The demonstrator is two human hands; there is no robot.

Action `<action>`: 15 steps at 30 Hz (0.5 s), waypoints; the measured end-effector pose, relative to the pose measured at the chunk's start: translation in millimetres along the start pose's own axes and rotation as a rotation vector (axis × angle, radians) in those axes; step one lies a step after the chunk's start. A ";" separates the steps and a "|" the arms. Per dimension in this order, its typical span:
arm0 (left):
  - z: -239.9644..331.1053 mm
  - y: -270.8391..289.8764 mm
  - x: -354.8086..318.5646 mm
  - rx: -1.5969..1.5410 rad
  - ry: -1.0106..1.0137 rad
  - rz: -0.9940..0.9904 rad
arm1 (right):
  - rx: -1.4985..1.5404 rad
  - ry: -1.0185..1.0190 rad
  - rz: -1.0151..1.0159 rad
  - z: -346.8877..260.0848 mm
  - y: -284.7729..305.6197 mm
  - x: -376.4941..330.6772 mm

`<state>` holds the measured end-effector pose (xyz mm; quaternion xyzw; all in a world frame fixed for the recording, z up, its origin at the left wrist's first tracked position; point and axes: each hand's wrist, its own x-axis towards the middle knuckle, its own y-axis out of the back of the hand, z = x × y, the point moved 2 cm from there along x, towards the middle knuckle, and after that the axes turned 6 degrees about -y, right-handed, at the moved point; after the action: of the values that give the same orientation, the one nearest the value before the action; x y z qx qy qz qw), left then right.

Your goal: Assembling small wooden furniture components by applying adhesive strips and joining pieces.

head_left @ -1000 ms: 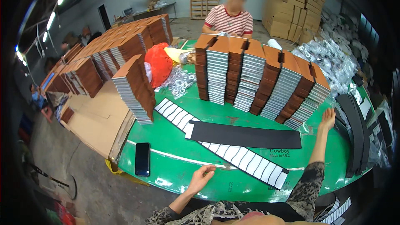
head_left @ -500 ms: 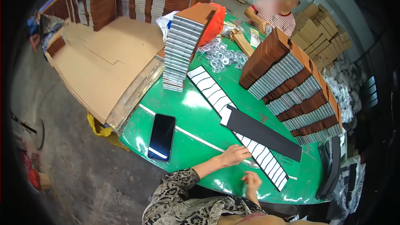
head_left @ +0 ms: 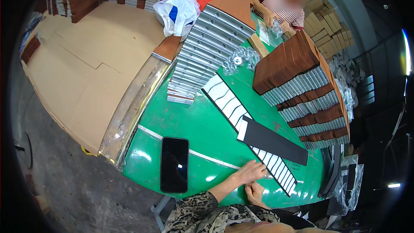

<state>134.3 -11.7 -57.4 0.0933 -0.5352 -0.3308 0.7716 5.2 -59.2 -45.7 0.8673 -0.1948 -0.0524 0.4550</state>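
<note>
My left hand [head_left: 251, 171] is closed, fingertips pinched together at the left edge of a long black strip covered in white patches [head_left: 230, 107]. Whether something small is between those fingers is hidden. Just below it, my right hand [head_left: 255, 193] is curled close to the left wrist, and its fingertips are out of sight. A plain black strip [head_left: 276, 141] with a white end lies slantwise across the patched strip. Both strips rest on the glossy green table [head_left: 215, 142]. To the left of my hands a black smartphone [head_left: 174, 165] lies flat.
A tall leaning stack of brown panels with metal edges [head_left: 211, 43] stands beyond the strips; another stack [head_left: 302, 90] stands right. Small bagged rings [head_left: 238, 60] lie between. A cardboard-covered surface [head_left: 99, 60] is left. Across the table a person [head_left: 282, 8] handles clear plastic.
The view has shifted, so the near stack looks larger. My right hand has moved up and left, close under the left hand. My left hand stays by the patched strip.
</note>
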 end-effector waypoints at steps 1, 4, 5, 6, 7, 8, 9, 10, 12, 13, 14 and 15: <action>0.0 -1.0 0.0 -0.004 0.008 -0.013 | -0.015 0.009 -0.004 1.9 -0.8 0.2; -0.7 3.0 1.9 -0.036 0.039 -0.088 | -0.035 0.023 0.013 1.4 -2.0 2.4; -1.2 3.7 2.4 -0.061 0.066 -0.145 | -0.042 0.033 0.030 0.8 -1.9 3.0; -1.9 2.1 2.0 -0.063 0.065 -0.150 | -0.040 0.028 0.031 0.6 -1.5 3.1; -2.7 0.4 1.5 -0.053 0.067 -0.097 | -0.043 0.019 0.012 0.7 -1.1 3.0; -2.9 -0.6 1.1 -0.042 0.069 -0.043 | -0.046 0.010 -0.008 1.3 -1.4 2.8; -2.3 -1.6 1.2 -0.043 0.068 -0.048 | -0.043 0.007 -0.006 2.2 -1.3 2.5; -1.7 -2.6 1.2 -0.055 0.070 -0.053 | -0.052 0.022 0.005 3.1 -1.3 2.0; -1.1 -3.9 0.9 -0.068 0.071 -0.061 | -0.060 0.034 0.018 3.6 -1.9 1.7; -0.9 -4.2 0.9 -0.076 0.074 -0.055 | -0.058 0.042 0.024 2.8 -1.8 2.0; -0.9 -4.6 0.9 -0.084 0.077 -0.048 | -0.056 0.050 0.031 2.0 -1.6 2.4; -0.8 -4.2 0.7 -0.084 0.077 -0.051 | -0.054 0.048 0.032 0.5 -1.4 3.0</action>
<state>133.4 -15.4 -59.3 0.0869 -0.4882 -0.3690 0.7861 8.2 -60.1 -46.8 0.8526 -0.1959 -0.0296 0.4836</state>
